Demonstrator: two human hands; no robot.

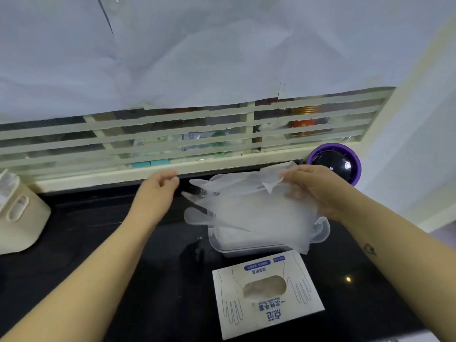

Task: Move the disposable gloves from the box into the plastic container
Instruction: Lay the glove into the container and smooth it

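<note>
Presently in hand: disposable gloves, a translucent bunch pinched at the cuff end by the right hand; spread leftward and forward over the plastic container, glove fingers fanned past its left rim, one corner hanging over its front wall.
Grip, right: thumb on top of the film, other fingers curled beneath and seen through it; clamped on the bunch.
Grip, left: left hand raised above the counter, just left of the glove fingertips and apart from them; fingers loosely curled toward the thumb, nothing seen held.
Receiving vessel: clear, rounded corners, open-topped; standing on the counter under the gloves; latch tab showing at its right end; pale film visible through the wall, amount not determinable.
Source: box, white card, lying flat just in front of the container, oval opening facing up, glove outlines and blue print on top; contents through the opening unclear.
Work surface: black, glossy.
Right rear: round dark device with purple rim, just behind the right hand.
Left edge: cream appliance, well apart from the container.
Backdrop: cream slatted grille, packets and a red-and-gold jar visible between slats; white sheet covering the part above.
Right forearm: small dark tattoo.
</note>
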